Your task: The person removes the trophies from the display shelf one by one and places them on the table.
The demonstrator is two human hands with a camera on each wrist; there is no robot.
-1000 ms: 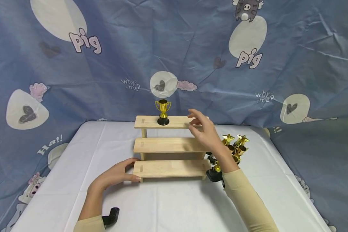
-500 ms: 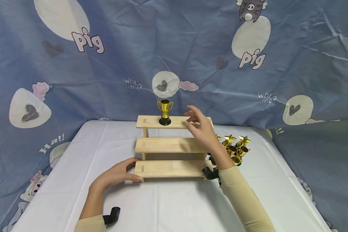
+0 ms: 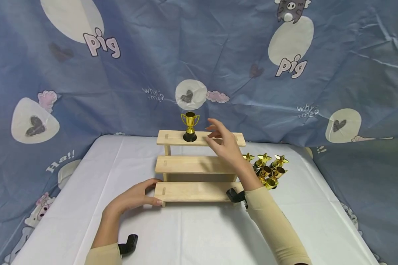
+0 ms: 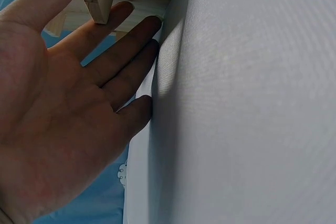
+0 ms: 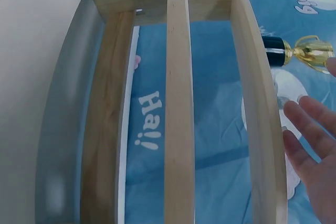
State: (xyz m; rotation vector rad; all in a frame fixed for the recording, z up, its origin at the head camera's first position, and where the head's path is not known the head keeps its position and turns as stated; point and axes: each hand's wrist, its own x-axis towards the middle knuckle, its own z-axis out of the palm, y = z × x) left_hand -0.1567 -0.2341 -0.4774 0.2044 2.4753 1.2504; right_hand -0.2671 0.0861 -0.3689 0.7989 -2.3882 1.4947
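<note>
A three-tier wooden display stand (image 3: pixel 195 165) stands on the white-covered table. My left hand (image 3: pixel 132 198) holds the left end of its lowest tier, thumb at the front edge and fingers behind. In the left wrist view, the fingers (image 4: pixel 113 61) reach under the wood beside the cloth. On the top tier, left of its middle, a small gold trophy cup (image 3: pixel 190 123) stands upright on a black base. To its right, my right hand (image 3: pixel 223 143) hovers over the top tier, fingers apart and holding nothing. The right wrist view also has the trophy cup (image 5: pixel 310 53) near those fingertips.
Several gold trophies (image 3: pixel 268 171), some star-topped and some cup-shaped, cluster right of the stand, partly behind my right forearm. A blue printed cloth (image 3: pixel 126 84) hangs behind the table (image 3: pixel 199 235).
My right hand has moved left along the top tier, closer to the trophy cup. The left hand stays on the stand. The whole head view has shifted slightly.
</note>
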